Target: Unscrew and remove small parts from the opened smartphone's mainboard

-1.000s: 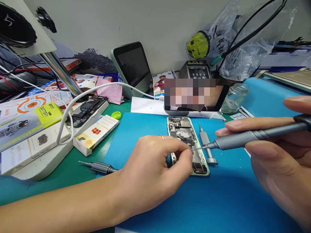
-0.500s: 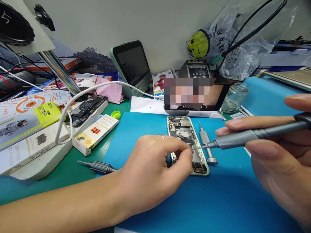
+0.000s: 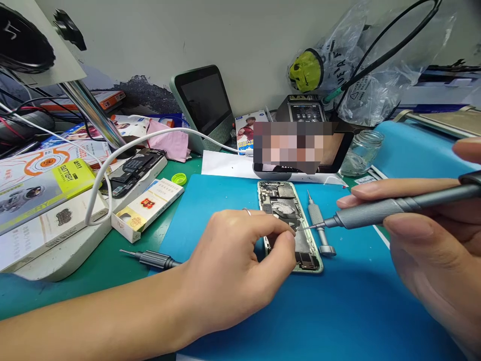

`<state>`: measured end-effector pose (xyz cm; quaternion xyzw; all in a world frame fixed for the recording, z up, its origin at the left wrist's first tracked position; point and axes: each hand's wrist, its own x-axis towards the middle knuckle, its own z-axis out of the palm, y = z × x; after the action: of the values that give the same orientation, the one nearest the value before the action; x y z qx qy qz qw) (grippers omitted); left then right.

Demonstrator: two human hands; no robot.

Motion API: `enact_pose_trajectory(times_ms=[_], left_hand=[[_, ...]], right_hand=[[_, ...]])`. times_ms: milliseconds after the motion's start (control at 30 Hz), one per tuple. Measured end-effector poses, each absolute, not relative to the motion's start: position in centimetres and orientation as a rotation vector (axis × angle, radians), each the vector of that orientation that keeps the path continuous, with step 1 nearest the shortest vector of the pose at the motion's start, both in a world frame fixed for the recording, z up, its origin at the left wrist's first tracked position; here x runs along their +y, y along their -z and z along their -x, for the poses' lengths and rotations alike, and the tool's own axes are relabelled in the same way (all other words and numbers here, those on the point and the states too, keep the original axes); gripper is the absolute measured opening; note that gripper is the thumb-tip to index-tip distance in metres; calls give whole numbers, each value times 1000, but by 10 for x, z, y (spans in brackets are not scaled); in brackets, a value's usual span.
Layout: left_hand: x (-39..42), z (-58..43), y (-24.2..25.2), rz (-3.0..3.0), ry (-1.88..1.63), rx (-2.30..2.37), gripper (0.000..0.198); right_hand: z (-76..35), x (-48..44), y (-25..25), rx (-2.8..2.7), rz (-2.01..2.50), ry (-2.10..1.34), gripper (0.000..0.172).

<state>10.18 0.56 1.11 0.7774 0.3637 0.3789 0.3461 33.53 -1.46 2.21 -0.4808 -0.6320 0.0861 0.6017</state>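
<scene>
An opened phone (image 3: 285, 210) with its insides bare lies on the blue mat (image 3: 338, 311). My left hand (image 3: 236, 265) rests over the phone's lower left side, thumb and forefinger pinched together above its middle; what they pinch is too small to name. My right hand (image 3: 432, 245) grips a grey precision screwdriver (image 3: 379, 210) like a pen. Its thin tip points left and meets my left fingertips over the phone.
A second grey screwdriver (image 3: 318, 225) lies right of the phone, a third (image 3: 152, 258) on the green table left of the mat. A white box (image 3: 148, 205), battery packs, a white cable (image 3: 112, 160), a small screen (image 3: 205, 103), a glass jar (image 3: 361, 150) and plastic bags crowd the back.
Almost nothing: my right hand and the screwdriver have shifted slightly right and up, the tip still at my left fingertips.
</scene>
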Motion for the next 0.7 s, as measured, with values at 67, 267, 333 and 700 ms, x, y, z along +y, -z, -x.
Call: enact_pose_trajectory(times_ms=[67,267,333,700], left_hand=[[4,-101,-9,-2058,-1004,931,22],[-4,-103,-2,-2586,-1114,608,30],[-8,-108,2,-2725,-1212,503,33],[-18,-121,14,-2792,-1552,417,23]], right_hand=[[-334,-13,-21,-1449,1071,-215,61],[-332,-14,-20,-1438,1097,-201,68],[-332,-15,-20,-1411,1101,-167,70],[-296,0,-38,-1601,767,-400,55]])
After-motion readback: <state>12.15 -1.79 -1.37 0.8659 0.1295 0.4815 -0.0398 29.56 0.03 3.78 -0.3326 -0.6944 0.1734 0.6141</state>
